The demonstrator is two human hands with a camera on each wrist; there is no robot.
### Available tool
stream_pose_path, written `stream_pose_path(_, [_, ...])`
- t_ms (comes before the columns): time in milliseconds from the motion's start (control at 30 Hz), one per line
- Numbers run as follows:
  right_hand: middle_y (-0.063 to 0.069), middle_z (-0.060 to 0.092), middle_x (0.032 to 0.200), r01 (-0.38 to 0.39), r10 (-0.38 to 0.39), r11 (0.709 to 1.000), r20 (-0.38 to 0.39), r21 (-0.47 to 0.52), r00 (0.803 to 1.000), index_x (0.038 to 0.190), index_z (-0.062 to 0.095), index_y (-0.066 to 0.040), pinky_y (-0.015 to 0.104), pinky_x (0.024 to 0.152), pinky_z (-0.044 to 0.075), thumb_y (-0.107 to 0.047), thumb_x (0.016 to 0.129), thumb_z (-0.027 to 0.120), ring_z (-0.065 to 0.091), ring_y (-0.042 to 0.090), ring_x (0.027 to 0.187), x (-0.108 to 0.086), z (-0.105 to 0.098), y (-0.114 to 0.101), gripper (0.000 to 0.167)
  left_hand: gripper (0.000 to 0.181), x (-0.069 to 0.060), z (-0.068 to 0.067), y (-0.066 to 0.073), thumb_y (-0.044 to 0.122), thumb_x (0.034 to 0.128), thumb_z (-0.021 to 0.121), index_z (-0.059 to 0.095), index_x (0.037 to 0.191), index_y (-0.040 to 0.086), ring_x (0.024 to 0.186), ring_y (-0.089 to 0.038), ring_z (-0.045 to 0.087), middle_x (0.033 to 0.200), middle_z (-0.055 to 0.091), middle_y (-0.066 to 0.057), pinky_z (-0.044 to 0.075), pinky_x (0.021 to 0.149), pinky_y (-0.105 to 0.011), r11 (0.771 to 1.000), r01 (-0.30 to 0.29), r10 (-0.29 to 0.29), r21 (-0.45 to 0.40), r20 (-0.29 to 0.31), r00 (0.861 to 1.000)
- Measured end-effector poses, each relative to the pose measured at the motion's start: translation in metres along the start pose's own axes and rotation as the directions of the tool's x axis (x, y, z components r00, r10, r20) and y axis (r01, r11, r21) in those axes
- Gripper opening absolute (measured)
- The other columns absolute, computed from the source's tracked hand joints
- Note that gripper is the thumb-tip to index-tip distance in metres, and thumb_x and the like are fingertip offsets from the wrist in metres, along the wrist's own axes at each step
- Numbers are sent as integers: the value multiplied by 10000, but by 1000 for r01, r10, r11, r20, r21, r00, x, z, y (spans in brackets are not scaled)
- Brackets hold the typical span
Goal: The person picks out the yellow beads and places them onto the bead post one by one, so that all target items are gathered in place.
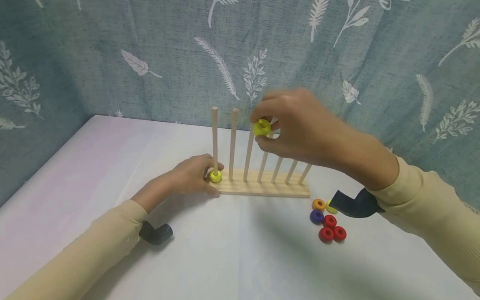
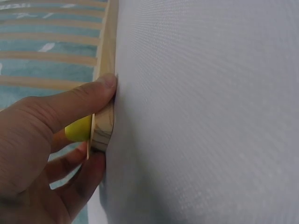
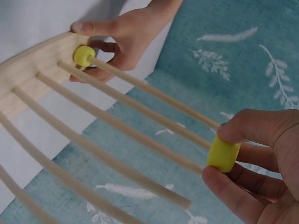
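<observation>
A wooden base (image 1: 258, 189) with several upright pegs (image 1: 233, 143) stands on the table. My left hand (image 1: 193, 175) grips the base's left end, thumb on the front edge and fingers behind, as the left wrist view (image 2: 70, 135) shows. One yellow bead (image 1: 215, 176) sits at the foot of the leftmost peg, between thumb and fingers of that hand. My right hand (image 1: 296, 125) is raised in front of the pegs' upper parts. Between thumb and fingers it pinches a second yellow bead (image 3: 224, 154), held close to the peg tops.
Right of the base lie loose beads: an orange bead (image 1: 318, 204), a yellow bead (image 1: 331, 206), a purple bead (image 1: 316, 216) and several red beads (image 1: 326, 234). A teal leaf-patterned curtain (image 1: 168, 62) hangs behind the white tabletop (image 1: 210, 250).
</observation>
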State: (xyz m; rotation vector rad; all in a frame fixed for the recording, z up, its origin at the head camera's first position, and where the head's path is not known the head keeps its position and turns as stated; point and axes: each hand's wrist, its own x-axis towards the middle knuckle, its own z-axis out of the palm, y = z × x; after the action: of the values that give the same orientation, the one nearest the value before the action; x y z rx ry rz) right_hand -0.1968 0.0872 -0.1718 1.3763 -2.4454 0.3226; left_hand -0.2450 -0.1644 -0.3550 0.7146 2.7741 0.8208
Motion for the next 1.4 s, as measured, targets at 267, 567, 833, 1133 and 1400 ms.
stream_pose_path(267, [26,691,934,24,-24,1000,-22,-15,999,961,733,-60,263,734,548,-33,807,790,638,145,850,11,1,-1,166,658,1,1,-1,288,698,928,666,1265,80,1048,-218,562,1219,626,-44,447,901,-425,1000,-13,13,-2,-2,1000])
stream_pose_path(567, [-6,678,959,49,-51,997,-39,-55,998,999,736,-90,225,750,524,-63,832,779,621,123,862,28,2,-6,174,668,1,1,-3,284,697,929,664,1274,77,1036,-218,556,1220,627,-45,444,886,-416,1000,-3,3,-7,0,1000])
stream_pose_path(833, [33,671,1011,32,-32,997,2,-73,999,1044,735,-67,233,762,498,-67,857,752,586,164,875,46,7,-11,188,645,-3,0,-3,272,701,926,670,1260,75,1020,-222,552,1224,627,-47,442,874,-409,1000,3,-3,-23,-4,1000])
stream_pose_path(1133, [67,693,1085,35,-35,998,11,-44,999,1098,737,-35,254,828,511,-20,882,706,628,175,966,57,11,-12,218,657,-2,-1,-3,275,703,927,666,1275,86,1030,-221,549,1226,622,-37,444,876,-418,999,1,-1,-32,-1,1000])
stream_pose_path(1400, [76,678,1127,1,1,999,32,-54,999,1172,721,-39,246,866,506,-52,902,702,624,190,1015,65,18,-16,271,658,-1,0,-2,271,706,925,662,1278,81,1056,-217,559,1231,619,-33,446,918,-421,1000,-3,3,-23,7,1000])
